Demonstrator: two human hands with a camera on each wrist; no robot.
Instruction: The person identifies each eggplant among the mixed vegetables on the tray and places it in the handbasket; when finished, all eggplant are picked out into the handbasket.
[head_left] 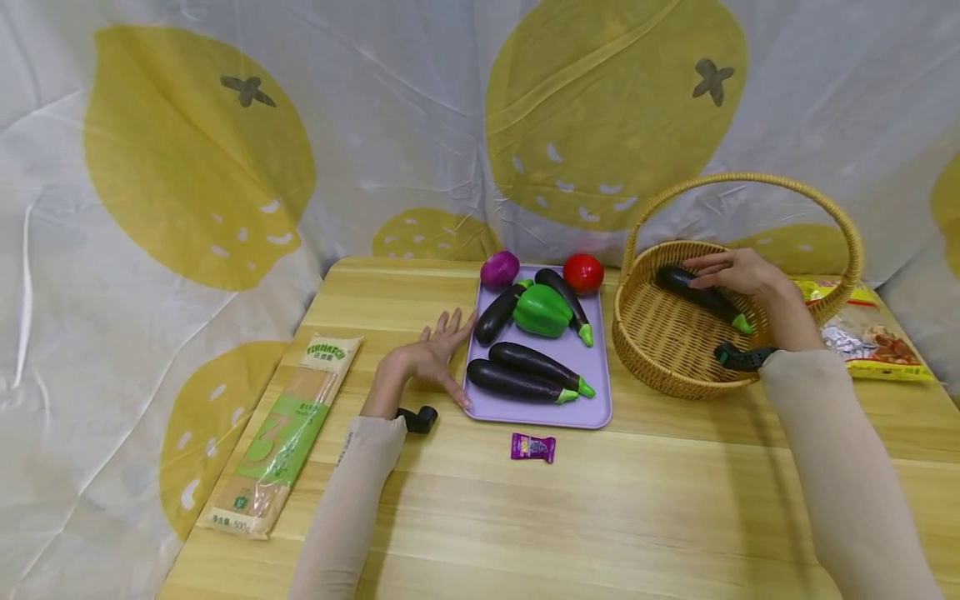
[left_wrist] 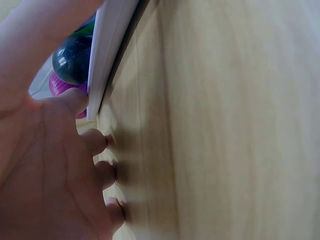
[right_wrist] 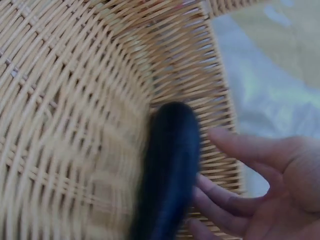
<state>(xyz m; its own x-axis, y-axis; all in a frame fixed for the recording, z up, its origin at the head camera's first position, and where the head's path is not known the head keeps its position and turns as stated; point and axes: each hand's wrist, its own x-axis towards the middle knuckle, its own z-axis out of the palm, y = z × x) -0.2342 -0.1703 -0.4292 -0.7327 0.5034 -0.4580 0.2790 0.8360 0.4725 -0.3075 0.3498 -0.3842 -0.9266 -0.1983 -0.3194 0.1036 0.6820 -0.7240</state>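
Note:
Inside the wicker basket (head_left: 663, 367) an eggplant (head_left: 693, 292) lies against the far side, its green stem end toward the right. My right hand (head_left: 738, 275) reaches in over it; in the right wrist view the thumb stands apart from the dark eggplant (right_wrist: 172, 165) and the fingertips are beside or against it. My left hand (head_left: 427, 358) is spread at the left edge of the lilac tray (head_left: 540, 412), thumb and index finger at its rim, other fingertips on the table. On the tray are several eggplants (head_left: 517, 383), a green bell pepper (head_left: 542, 311), a purple onion (head_left: 499, 270) and a tomato (head_left: 583, 273).
A small purple wrapped snack (head_left: 533, 447) lies in front of the tray. Left stands a long noodle packet (head_left: 285, 433) flat on the wooden table (head_left: 600, 517). A yellow food bag (head_left: 873, 333) lies right of the basket, whose tall handle (head_left: 750, 177) arches above. A lemon-print curtain (head_left: 420, 125) hangs behind.

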